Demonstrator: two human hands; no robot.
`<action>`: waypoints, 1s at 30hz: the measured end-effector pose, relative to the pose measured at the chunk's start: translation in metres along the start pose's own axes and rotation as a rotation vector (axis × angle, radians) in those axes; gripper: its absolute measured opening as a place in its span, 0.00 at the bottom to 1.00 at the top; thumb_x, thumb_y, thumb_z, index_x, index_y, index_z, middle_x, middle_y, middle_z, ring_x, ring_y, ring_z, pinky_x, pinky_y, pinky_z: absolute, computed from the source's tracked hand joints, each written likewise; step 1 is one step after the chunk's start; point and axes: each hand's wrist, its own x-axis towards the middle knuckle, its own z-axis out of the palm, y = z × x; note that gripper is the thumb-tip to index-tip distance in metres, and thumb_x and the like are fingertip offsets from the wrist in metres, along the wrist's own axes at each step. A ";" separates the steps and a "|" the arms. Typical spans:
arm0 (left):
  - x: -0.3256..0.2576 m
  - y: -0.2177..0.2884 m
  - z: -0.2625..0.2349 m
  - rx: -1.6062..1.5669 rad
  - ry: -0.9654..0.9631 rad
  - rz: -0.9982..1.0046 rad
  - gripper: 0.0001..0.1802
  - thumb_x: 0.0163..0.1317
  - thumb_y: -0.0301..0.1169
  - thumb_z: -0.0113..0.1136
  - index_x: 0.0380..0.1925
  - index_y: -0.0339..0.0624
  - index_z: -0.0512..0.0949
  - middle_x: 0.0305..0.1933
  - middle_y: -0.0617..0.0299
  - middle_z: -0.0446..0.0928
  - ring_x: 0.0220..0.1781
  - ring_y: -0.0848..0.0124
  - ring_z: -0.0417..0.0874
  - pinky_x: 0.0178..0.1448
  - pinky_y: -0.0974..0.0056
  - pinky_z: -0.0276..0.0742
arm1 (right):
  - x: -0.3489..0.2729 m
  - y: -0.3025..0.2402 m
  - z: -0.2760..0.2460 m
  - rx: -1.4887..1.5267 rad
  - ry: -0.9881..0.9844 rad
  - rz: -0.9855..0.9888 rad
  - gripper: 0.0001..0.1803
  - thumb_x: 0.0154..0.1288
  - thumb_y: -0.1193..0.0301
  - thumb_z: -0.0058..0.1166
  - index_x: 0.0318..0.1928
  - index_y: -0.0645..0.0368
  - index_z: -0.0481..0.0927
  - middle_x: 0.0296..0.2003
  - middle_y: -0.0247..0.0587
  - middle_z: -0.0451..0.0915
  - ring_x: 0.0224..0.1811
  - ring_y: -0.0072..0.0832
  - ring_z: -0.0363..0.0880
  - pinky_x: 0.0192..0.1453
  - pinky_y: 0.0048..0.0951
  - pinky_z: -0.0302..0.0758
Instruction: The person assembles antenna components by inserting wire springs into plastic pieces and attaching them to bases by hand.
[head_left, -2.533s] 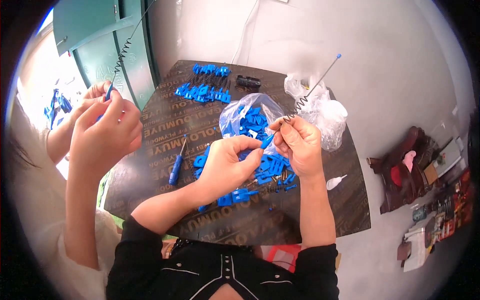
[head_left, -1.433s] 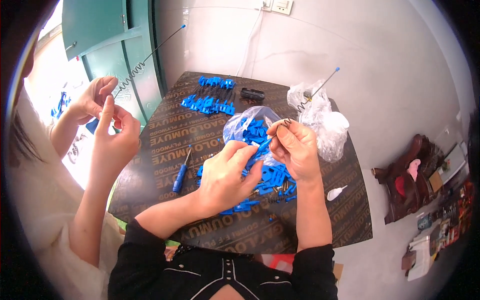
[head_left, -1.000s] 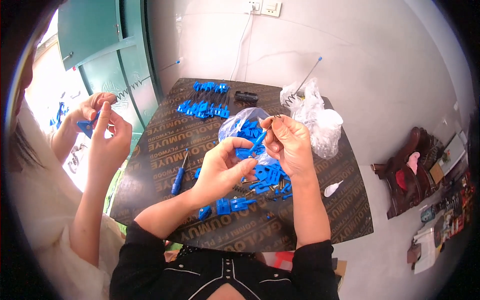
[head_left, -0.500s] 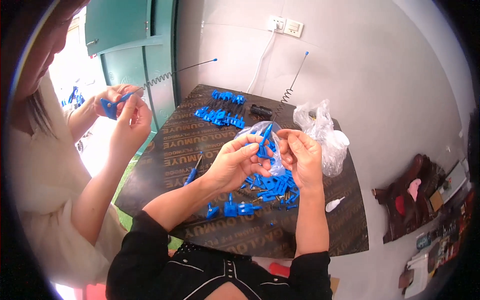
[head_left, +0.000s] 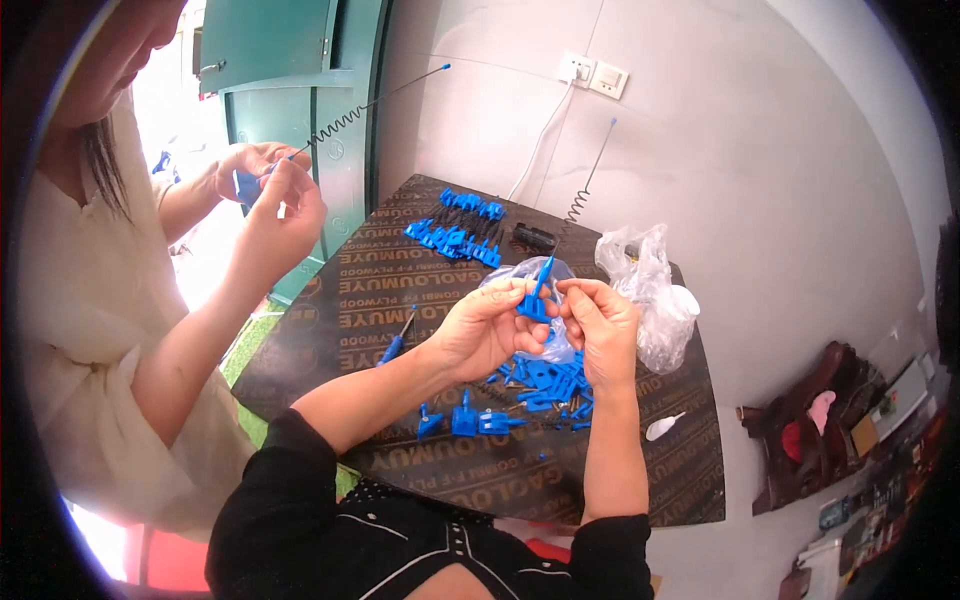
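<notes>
At frame centre, your left hand point(head_left: 487, 325) and right hand point(head_left: 601, 322) both pinch a small blue plastic part point(head_left: 535, 297), fingers closed on it, above the blue pieces point(head_left: 545, 383) on the bench point(head_left: 330, 330).

Left hand point(head_left: 487, 328) and right hand point(head_left: 600, 322) pinch blue plastic part point(head_left: 533, 298)

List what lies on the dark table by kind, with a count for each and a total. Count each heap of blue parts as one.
Heaps of blue plastic parts: 2, the other at the far edge
Clear plastic bags: 2, the second behind the hands
Blue-handled screwdriver: 1
Small white tube: 1
Black cylinder: 1
Total: 7
</notes>
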 end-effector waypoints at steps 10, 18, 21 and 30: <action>-0.001 -0.004 0.002 -0.010 0.006 -0.035 0.16 0.66 0.33 0.47 0.47 0.31 0.70 0.43 0.47 0.76 0.34 0.63 0.80 0.35 0.63 0.84 | 0.002 0.005 0.002 -0.085 -0.002 -0.035 0.07 0.63 0.74 0.54 0.38 0.64 0.80 0.23 0.29 0.77 0.18 0.08 0.64 0.19 0.13 0.55; -0.001 -0.006 0.000 -0.057 -0.009 -0.075 0.16 0.67 0.33 0.46 0.46 0.31 0.70 0.42 0.47 0.76 0.35 0.63 0.81 0.36 0.63 0.84 | 0.003 0.007 0.003 -0.003 -0.052 0.012 0.06 0.64 0.75 0.53 0.38 0.66 0.79 0.27 0.34 0.79 0.23 0.15 0.72 0.24 0.14 0.66; -0.003 -0.008 -0.004 -0.053 -0.001 -0.073 0.15 0.67 0.33 0.46 0.46 0.31 0.71 0.42 0.47 0.76 0.35 0.62 0.81 0.36 0.62 0.84 | 0.003 0.007 0.004 0.004 -0.048 0.032 0.06 0.64 0.76 0.53 0.37 0.66 0.79 0.27 0.34 0.79 0.24 0.16 0.72 0.25 0.15 0.66; -0.005 -0.009 0.001 0.069 0.041 -0.006 0.13 0.67 0.30 0.46 0.45 0.30 0.70 0.41 0.48 0.76 0.34 0.60 0.82 0.35 0.58 0.85 | 0.003 0.010 0.001 0.004 -0.060 0.022 0.07 0.62 0.75 0.55 0.38 0.67 0.79 0.27 0.35 0.79 0.24 0.16 0.72 0.24 0.14 0.65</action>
